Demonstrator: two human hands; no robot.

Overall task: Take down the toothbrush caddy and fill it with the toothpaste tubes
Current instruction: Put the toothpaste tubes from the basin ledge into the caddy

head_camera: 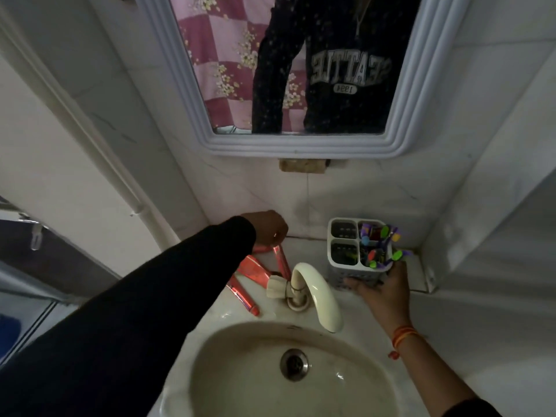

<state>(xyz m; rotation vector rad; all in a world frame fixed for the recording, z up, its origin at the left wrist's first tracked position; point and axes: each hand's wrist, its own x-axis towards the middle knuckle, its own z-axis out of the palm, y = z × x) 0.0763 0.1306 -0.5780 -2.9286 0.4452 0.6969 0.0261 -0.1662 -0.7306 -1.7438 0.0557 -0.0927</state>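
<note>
A grey four-compartment toothbrush caddy [346,245] stands on the sink ledge right of the tap, with several colourful toothbrushes [380,245] in its right compartments. My right hand [382,291] grips the caddy from the front and below. Several red toothpaste tubes [255,272] lie on the ledge left of the tap. My left hand [270,227], in a black sleeve, is closed over the far end of one red tube [281,260] near the wall.
A cream tap [316,293] arches over the basin [228,371] with its drain [294,364]. A white-framed mirror [301,145] hangs above, a tiled wall corner lies to the right, and a pipe [90,139] runs down the left wall.
</note>
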